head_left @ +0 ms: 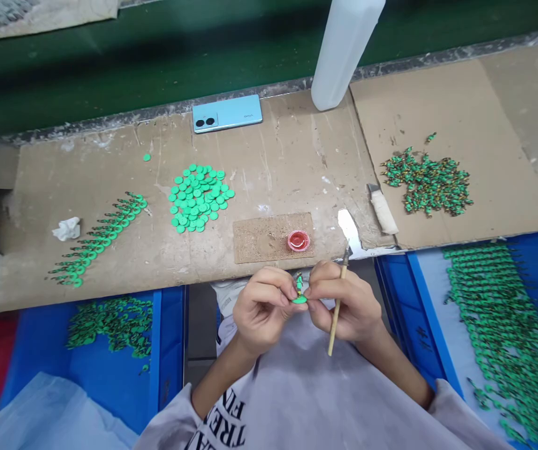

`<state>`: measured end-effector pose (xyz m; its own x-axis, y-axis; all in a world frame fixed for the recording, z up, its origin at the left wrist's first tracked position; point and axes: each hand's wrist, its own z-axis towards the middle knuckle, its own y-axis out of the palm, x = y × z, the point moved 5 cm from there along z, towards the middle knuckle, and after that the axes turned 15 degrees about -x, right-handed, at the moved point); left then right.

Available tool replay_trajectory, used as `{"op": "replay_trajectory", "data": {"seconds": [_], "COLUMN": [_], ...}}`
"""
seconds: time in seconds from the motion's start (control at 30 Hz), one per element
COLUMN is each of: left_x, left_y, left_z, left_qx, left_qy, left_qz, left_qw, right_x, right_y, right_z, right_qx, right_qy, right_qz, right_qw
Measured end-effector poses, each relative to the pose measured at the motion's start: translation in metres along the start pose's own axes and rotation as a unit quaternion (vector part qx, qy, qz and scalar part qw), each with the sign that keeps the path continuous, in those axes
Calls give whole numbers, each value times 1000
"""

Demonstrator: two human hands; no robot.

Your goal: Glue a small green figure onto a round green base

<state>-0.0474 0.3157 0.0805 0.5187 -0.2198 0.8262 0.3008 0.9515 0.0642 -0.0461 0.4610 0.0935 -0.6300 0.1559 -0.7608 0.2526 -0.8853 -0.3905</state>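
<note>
Nearest the camera, a grey printed shirt (297,400) fills the lower middle, and the two bare forearms rise from it to meet just below the tabletop (297,156) edge. The left hand (262,306) and the right hand (344,306) pinch a small green figure on a round green disc base (299,294) between them, fingers of both closed on it from either side. The right hand also carries a thin wooden-handled brush (337,306), tucked along the palm with its tip pointing up toward the tabletop.

Just beyond the hands a small red cap of paint (298,240) sits on a rectangle of brown cork board (273,237). Farther back lie a heap of loose green discs (198,197), a slanted row of finished green pieces (100,237) to the left with a crumpled white tissue (67,228) beside it, and a pile of dark green parts (426,181) to the right. A light blue phone (226,114) and a white plastic bottle (344,50) stand near the far edge. Blue plastic bins (170,337) on both sides hold more green pieces.
</note>
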Motion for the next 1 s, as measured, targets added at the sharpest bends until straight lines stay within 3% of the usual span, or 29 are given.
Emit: {"op": "replay_trajectory", "data": {"seconds": [0.6, 1.0], "left_x": [-7, -1], "left_y": [5, 3], "left_z": [-5, 8], "left_qx": [1, -1], "left_qy": [9, -5], "left_qz": [50, 31], "left_qw": [999, 1000], "right_x": [3, 8], "right_y": [-1, -7], "right_z": [-2, -1], "right_qx": [5, -4], "right_qy": [7, -8], "right_qz": [-5, 2], "right_qw": [1000, 1000]}}
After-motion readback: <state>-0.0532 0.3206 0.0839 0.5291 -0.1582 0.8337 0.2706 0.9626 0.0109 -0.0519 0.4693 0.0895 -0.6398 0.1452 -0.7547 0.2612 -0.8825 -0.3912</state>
